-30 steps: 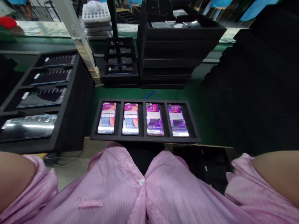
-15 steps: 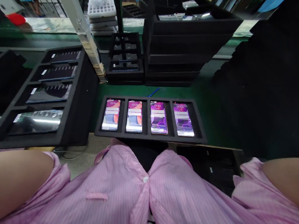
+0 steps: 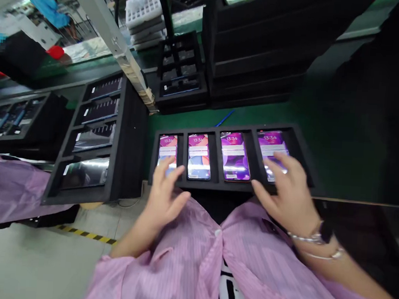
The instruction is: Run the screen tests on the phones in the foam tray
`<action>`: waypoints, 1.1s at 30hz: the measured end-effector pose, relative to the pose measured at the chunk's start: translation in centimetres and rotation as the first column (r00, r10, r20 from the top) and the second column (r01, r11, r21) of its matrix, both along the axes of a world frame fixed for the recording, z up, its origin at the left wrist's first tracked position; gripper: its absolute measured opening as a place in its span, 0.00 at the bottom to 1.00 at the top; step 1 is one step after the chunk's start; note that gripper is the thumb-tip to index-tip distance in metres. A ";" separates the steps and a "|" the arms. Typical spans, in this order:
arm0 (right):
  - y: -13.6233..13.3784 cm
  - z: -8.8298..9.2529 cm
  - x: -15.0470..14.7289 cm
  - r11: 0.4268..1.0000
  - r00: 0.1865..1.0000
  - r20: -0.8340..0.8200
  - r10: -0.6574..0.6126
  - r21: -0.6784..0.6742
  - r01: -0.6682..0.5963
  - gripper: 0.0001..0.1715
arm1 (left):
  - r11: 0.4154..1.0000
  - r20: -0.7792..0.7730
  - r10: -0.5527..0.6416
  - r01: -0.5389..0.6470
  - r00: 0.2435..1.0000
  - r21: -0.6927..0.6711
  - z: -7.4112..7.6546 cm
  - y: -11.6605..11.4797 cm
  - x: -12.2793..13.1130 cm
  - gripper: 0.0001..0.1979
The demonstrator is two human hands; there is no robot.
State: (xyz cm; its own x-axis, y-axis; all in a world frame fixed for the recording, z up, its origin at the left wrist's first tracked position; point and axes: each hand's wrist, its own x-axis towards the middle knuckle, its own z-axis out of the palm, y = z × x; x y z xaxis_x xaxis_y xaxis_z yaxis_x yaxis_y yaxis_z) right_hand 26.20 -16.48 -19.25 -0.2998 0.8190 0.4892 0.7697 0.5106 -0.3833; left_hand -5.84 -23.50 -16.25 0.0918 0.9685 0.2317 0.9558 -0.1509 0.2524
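Four-slot wording aside, a black foam tray (image 3: 213, 185) lies at the table's front edge with several lit phones in its slots, screens reading 13:34. My left hand (image 3: 164, 190), fingers apart, is over the lower end of the leftmost phone (image 3: 168, 143). Beside it lie a second phone (image 3: 199, 156) and a third with a purple screen (image 3: 235, 156). Over the rightmost phone (image 3: 270, 141) my right hand (image 3: 288, 192) spreads its fingers, covering part of the screen. Neither hand grips anything; whether the fingertips touch the glass I cannot tell.
A tall stack of black trays (image 3: 128, 140) holding dark phones stands on the left. Behind are a smaller tray stack (image 3: 181, 96), larger black boxes (image 3: 253, 66), a white post (image 3: 124, 55) and a blue pen (image 3: 225, 118). A co-worker's pink sleeve (image 3: 15, 191) shows at far left.
Both my hands have come into view and reached over the end phones of the tray. The view has shifted left, so the tray appears further right. The phones remain in their slots.
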 end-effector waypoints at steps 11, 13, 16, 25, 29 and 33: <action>2.7 -2.6 -0.4 0.967 0.930 0.366 -0.032 -0.224 0.121 0.29 | 0.960 -0.163 0.001 -0.047 0.987 -0.276 -2.7 5.6 2.3 0.34; 5.3 -2.4 -0.7 0.961 0.938 0.339 -0.075 -0.227 0.158 0.30 | 0.964 -0.134 0.048 -0.081 0.990 -0.254 -2.2 8.5 1.7 0.31; 7.0 -0.3 -0.6 0.978 0.962 0.235 -0.136 -0.122 0.168 0.33 | 0.992 -0.050 0.093 -0.097 0.994 -0.082 -0.2 10.5 0.9 0.33; 1.9 0.8 -0.2 0.991 0.993 0.114 0.043 -0.130 -0.028 0.26 | 0.997 0.083 -0.007 0.001 0.997 0.072 0.8 5.5 0.4 0.23; 1.9 -2.3 -0.8 0.981 0.990 0.094 0.109 -0.170 -0.092 0.25 | 1.000 0.058 0.018 -0.017 0.998 -0.017 -3.2 5.8 0.7 0.23; 2.1 -2.6 -1.4 0.976 0.986 0.092 0.141 -0.181 -0.123 0.25 | 0.999 0.000 -0.007 0.007 1.000 -0.038 -4.3 6.0 1.3 0.25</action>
State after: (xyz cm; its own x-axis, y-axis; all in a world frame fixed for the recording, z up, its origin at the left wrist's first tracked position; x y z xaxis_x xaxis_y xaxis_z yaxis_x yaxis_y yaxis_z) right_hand 24.82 -14.34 -21.85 -0.4524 0.8386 0.3034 0.7401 0.5429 -0.3970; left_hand -4.57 -17.48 -20.54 0.0989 0.9759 0.1943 0.9546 -0.1482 0.2585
